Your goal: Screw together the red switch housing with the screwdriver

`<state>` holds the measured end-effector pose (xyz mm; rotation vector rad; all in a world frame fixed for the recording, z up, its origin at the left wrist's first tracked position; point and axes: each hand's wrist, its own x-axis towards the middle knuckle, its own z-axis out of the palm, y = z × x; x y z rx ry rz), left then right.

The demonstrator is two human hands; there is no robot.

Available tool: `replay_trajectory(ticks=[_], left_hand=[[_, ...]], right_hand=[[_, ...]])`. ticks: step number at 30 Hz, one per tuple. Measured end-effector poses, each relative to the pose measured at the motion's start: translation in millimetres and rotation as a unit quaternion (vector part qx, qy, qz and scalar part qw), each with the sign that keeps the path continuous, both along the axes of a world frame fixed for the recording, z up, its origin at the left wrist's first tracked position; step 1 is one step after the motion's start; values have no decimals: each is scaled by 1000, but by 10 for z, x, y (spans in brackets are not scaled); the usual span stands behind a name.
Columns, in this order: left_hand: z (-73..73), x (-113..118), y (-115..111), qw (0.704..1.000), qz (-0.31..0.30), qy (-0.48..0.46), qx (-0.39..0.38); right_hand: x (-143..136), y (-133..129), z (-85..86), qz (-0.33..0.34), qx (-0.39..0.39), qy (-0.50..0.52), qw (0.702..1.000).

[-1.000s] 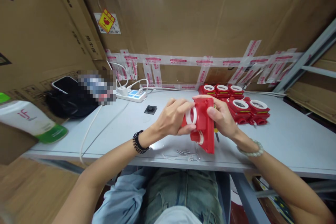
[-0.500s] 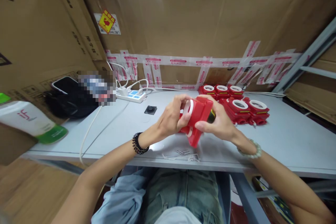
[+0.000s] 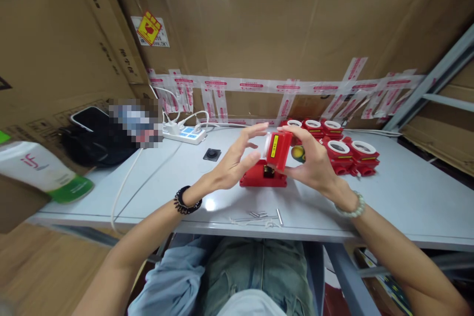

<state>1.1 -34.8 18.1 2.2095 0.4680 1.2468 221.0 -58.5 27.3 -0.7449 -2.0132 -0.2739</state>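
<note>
My right hand (image 3: 316, 163) grips a red housing cover (image 3: 282, 150) with a yellow label and a white ring, thumb below and fingers on top. The cover is tipped on its side, the ring facing left. Close by on the left, my left hand (image 3: 235, 163) is spread with nothing in it, its fingertips near the ring. Under the cover a red housing base (image 3: 255, 178) rests on the table, with a dark, brassy part showing inside. Several small metal pins (image 3: 259, 214) and thin white strands lie near the table's front edge.
Several red housings with white rings (image 3: 338, 148) stand at the back right. A round yellow-and-black object (image 3: 297, 153) sits behind my right hand. On the left are a small black square piece (image 3: 212, 154), a power strip (image 3: 185, 134), a white-and-green tube (image 3: 44, 170) and a phone (image 3: 91, 119).
My left hand has let go of the cover and moved left, its fingers spreading. The cover has turned in my right hand, so its yellow label shows, and the base below is uncovered.
</note>
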Motion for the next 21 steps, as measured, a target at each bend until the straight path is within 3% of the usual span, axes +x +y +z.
replay_trajectory(ticks=[3, 8, 14, 17, 21], left_hand=[[32, -10, -28, 997, -64, 17, 35], [24, -26, 37, 999, -35, -3, 40], [86, -32, 4, 999, 5, 0, -53], [88, 1, -27, 991, 46, 23, -125], [54, 16, -22, 977, 97, 102, -160]], right_hand=[[4, 6, -19, 3, -55, 41, 998], [1, 32, -62, 39, -58, 64, 996], [15, 42, -74, 60, -58, 50, 995], [6, 53, -77, 46, -14, 8, 999], [-29, 72, -89, 51, 65, -64, 995]])
